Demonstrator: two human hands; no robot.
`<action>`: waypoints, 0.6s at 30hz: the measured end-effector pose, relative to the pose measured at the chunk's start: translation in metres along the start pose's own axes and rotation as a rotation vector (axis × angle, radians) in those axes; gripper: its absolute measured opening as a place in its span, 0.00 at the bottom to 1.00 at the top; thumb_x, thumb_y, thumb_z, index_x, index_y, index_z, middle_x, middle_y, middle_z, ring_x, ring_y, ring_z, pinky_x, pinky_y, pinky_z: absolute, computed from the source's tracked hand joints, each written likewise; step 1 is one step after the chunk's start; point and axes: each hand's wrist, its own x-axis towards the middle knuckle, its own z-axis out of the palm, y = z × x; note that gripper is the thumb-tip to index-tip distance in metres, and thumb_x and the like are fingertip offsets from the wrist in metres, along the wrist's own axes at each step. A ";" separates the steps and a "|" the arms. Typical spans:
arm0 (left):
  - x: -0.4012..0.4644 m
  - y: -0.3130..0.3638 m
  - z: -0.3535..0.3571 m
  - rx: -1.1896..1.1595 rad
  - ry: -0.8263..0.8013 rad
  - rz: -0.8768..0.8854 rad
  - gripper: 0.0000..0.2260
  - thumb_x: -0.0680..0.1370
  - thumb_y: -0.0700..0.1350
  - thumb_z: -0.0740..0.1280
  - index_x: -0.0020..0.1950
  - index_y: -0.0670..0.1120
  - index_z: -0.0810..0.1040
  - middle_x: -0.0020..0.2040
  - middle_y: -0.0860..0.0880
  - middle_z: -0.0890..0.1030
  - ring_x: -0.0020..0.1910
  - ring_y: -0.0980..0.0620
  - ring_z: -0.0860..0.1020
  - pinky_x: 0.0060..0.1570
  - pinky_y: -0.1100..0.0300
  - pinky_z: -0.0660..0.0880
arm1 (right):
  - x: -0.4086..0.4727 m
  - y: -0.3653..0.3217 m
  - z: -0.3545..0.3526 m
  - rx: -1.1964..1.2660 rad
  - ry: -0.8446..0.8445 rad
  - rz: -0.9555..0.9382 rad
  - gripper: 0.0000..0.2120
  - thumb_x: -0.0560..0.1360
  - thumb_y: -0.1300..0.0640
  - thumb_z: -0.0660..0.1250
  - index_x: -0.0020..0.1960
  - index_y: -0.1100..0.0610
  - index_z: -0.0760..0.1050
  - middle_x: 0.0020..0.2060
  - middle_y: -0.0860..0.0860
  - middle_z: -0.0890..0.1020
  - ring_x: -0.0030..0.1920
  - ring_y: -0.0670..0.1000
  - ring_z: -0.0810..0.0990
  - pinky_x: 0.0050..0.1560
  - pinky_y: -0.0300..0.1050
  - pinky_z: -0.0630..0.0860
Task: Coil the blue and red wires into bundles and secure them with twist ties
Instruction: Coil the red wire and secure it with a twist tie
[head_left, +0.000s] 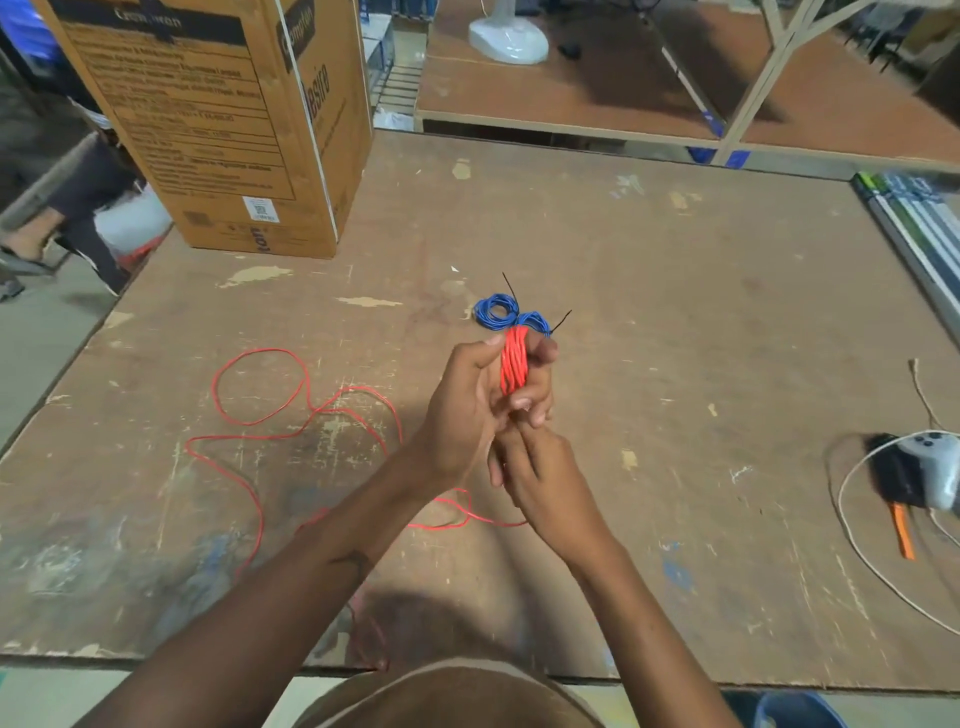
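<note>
Scuffed brown plywood worktable (649, 322) carries everything; printed cardboard carton (223, 119) sits at its far-left corner, well apart from the work. Loose run of thin red wire (249, 457) sprawls in open loops across the near-left of the table, probably left slack so it feeds freely into the winding. Left hand (462, 410) is raised over the table centre with fingers extended as a former; the tight coil of red wire (514, 364) is wrapped lengthwise around them, thumb closing in on its left side. Right hand (535, 467) sits just below and touches it, fingers pinched narrow at the coil's base, apparently on the wire, though the exact contact is hidden. Two small blue wire coils (506, 314) lie just beyond the fingertips, each with a thin black twist tie (561, 321) sticking out, so blue looks done.
</note>
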 end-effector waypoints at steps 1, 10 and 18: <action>0.003 -0.003 0.001 0.010 0.049 0.015 0.19 0.79 0.53 0.52 0.51 0.43 0.77 0.30 0.50 0.67 0.31 0.48 0.70 0.42 0.53 0.69 | -0.002 -0.004 0.001 0.011 -0.018 0.002 0.20 0.88 0.47 0.54 0.40 0.49 0.72 0.30 0.46 0.78 0.30 0.45 0.76 0.38 0.46 0.73; 0.033 -0.011 -0.036 0.605 0.204 0.166 0.20 0.84 0.55 0.53 0.57 0.42 0.77 0.33 0.52 0.72 0.36 0.47 0.73 0.47 0.50 0.72 | -0.016 -0.022 -0.033 0.237 -0.075 0.157 0.09 0.89 0.53 0.62 0.58 0.54 0.80 0.25 0.49 0.75 0.25 0.54 0.76 0.33 0.45 0.74; 0.015 -0.012 -0.048 0.996 0.130 0.131 0.15 0.89 0.50 0.53 0.59 0.47 0.77 0.46 0.45 0.83 0.45 0.43 0.80 0.52 0.52 0.74 | -0.033 -0.049 -0.073 0.432 -0.181 0.085 0.09 0.84 0.56 0.67 0.61 0.59 0.80 0.34 0.50 0.80 0.32 0.53 0.83 0.41 0.42 0.79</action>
